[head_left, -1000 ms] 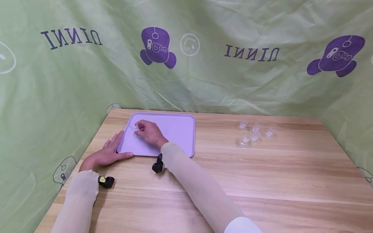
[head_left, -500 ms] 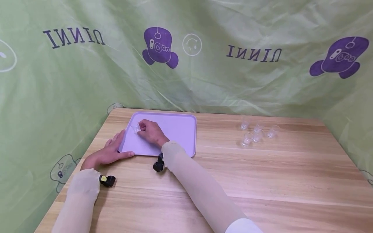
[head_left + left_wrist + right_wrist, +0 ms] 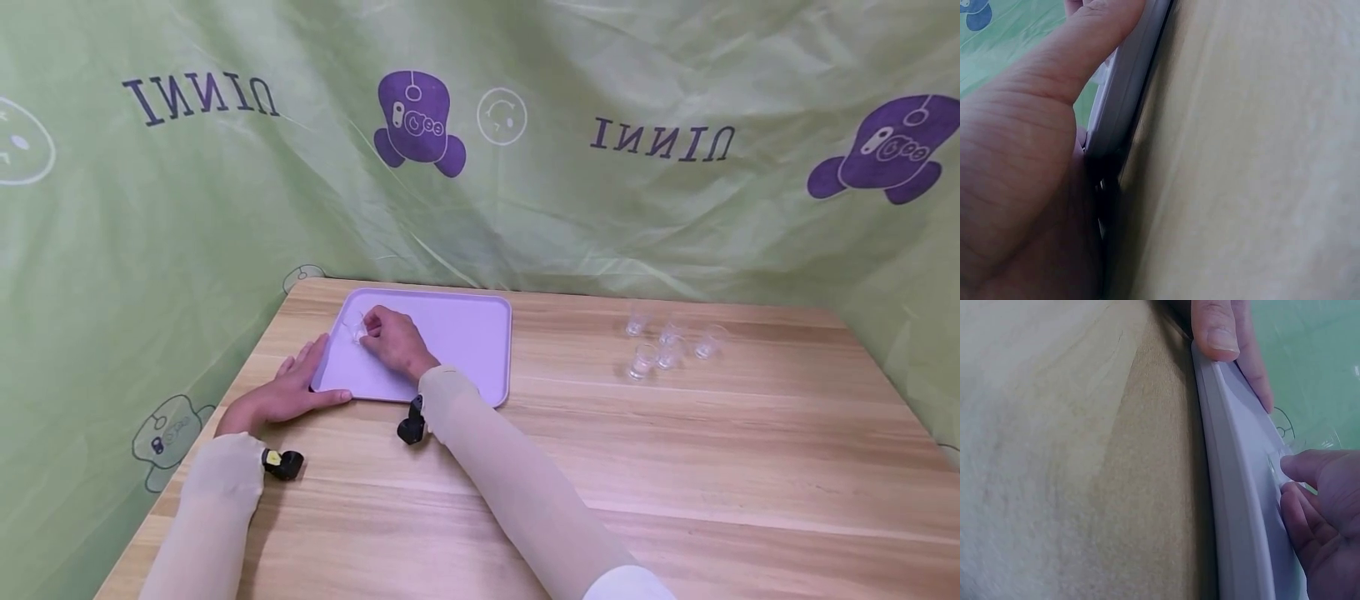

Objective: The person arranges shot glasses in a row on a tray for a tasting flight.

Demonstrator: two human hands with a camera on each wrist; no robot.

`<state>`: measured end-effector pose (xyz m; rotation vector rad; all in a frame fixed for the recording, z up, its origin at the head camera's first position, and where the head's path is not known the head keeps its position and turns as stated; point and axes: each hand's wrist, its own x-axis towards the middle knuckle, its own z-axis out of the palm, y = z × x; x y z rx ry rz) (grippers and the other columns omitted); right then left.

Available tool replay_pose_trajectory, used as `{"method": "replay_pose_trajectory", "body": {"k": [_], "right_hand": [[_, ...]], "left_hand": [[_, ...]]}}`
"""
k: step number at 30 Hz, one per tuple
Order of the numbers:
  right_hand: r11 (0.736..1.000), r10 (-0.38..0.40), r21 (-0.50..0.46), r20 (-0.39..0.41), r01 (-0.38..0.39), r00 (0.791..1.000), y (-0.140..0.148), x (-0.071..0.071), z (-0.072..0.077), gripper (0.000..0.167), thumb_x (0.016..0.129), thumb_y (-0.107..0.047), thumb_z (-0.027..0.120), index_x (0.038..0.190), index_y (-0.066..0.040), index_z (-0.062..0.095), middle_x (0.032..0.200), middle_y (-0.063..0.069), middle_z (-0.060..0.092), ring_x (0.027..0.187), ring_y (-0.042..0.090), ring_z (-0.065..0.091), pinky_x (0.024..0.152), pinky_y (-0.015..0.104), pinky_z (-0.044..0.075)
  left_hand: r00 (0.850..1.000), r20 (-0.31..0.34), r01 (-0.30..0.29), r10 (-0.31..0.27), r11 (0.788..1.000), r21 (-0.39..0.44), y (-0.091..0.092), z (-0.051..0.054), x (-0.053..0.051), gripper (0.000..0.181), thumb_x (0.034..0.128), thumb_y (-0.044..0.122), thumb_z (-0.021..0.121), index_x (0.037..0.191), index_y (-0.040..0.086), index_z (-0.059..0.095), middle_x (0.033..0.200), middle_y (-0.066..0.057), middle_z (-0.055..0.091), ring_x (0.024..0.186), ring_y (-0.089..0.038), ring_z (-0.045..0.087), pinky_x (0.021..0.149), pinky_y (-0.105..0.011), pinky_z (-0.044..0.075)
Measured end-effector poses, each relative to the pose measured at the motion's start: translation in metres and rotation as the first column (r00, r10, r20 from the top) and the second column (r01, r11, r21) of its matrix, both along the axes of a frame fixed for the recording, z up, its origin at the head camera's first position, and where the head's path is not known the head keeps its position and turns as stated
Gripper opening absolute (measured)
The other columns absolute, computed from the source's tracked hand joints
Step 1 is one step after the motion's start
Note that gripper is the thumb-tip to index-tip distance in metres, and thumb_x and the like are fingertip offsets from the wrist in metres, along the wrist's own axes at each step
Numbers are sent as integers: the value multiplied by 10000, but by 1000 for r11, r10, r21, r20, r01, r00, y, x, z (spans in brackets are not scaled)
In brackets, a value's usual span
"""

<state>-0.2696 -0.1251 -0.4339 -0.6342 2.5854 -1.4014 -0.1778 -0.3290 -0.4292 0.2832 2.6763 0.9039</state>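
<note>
A small clear shot glass stands at the left part of a lilac tray. My right hand pinches it between thumb and fingers. In the right wrist view the glass shows over the tray floor beside the fingertips; a further clear edge behind it is too faint to make out. My left hand rests against the tray's near left corner, fingers stretched along the left side and thumb along the front edge. The left wrist view shows that thumb lying against the tray rim.
Several more clear shot glasses stand in a loose cluster on the wooden table, to the right of the tray. A green printed curtain hangs behind the table and at both sides.
The head view has turned slightly, so the whole scene sits a little further right in it. Both hands keep their places at the tray, the right one still holding the shot glass.
</note>
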Motion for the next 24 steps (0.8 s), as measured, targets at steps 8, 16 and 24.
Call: {"method": "replay_pose_trajectory", "body": {"k": [8, 16, 24], "right_hand": [[1000, -4, 7, -29, 4, 1000, 2, -1, 0, 209, 947, -57, 746, 1146, -58, 683, 1081, 27, 723, 961, 68, 671, 827, 114, 485], [999, 30, 32, -19, -29, 999, 10, -1, 3, 222, 982, -128, 721, 1192, -76, 671, 1115, 24, 724, 993, 73, 670, 840, 135, 491], [991, 54, 121, -41, -49, 998, 30, 1, 15, 270, 995, -176, 691, 1255, -110, 655, 1137, 40, 738, 1044, 144, 671, 884, 242, 498]], "left_hand": [[1000, -15, -5, 5, 1000, 15, 1, 1, 1, 1167, 940, 513, 710, 1627, 13, -90, 1670, -301, -47, 1525, -457, -117, 1178, -636, -109], [999, -33, 0, 1, 999, 33, -4, -5, 1, 1167, 935, 534, 703, 1636, 43, -90, 1683, -269, -46, 1533, -426, -125, 1183, -618, -116], [999, -42, 4, -2, 999, 44, 2, 0, 2, 1175, 931, 508, 720, 1622, -10, -78, 1661, -321, -38, 1518, -474, -123, 1168, -641, -128]]}}
